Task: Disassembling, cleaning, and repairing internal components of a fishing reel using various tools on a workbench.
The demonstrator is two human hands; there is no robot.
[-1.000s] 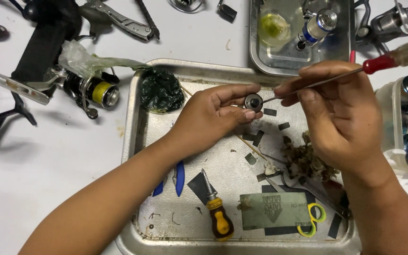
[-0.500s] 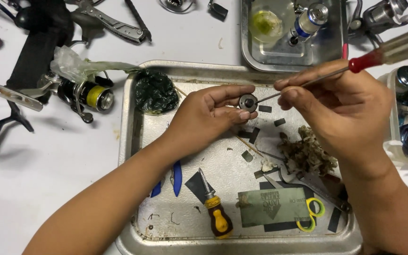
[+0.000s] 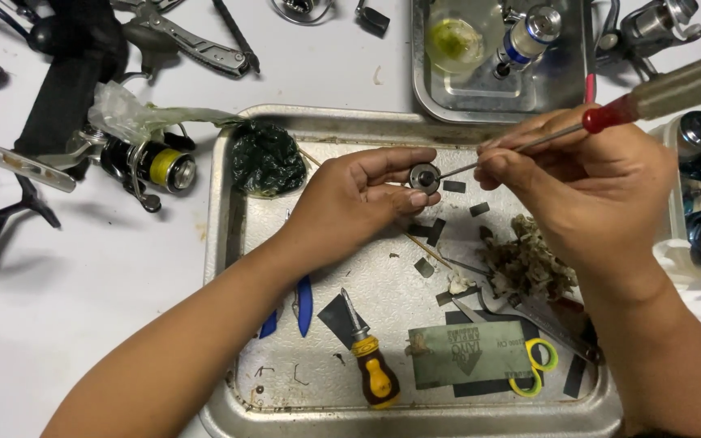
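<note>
Head view: left hand (image 3: 350, 203) pinches a small round metal part (image 3: 424, 177) between thumb and fingertips, fingers clamped on its rim so its open centre faces the tool. It is held just above the metal tray (image 3: 229, 243), likely so anything that drops lands inside. Right hand (image 3: 586, 186) has its fingers closed around the thin shaft of a red-handled pick (image 3: 529, 144), gripped low near the tip for fine control; the point sits in the part's centre hole. On the tray lie a small yellow-handled screwdriver (image 3: 371, 365), a green sanding pad (image 3: 468, 353), a clump of fibrous debris (image 3: 529, 264) and blue tweezers (image 3: 304, 304). A fishing reel (image 3: 152, 166) rests on the white surface (image 3: 83, 284), left of the tray.
</note>
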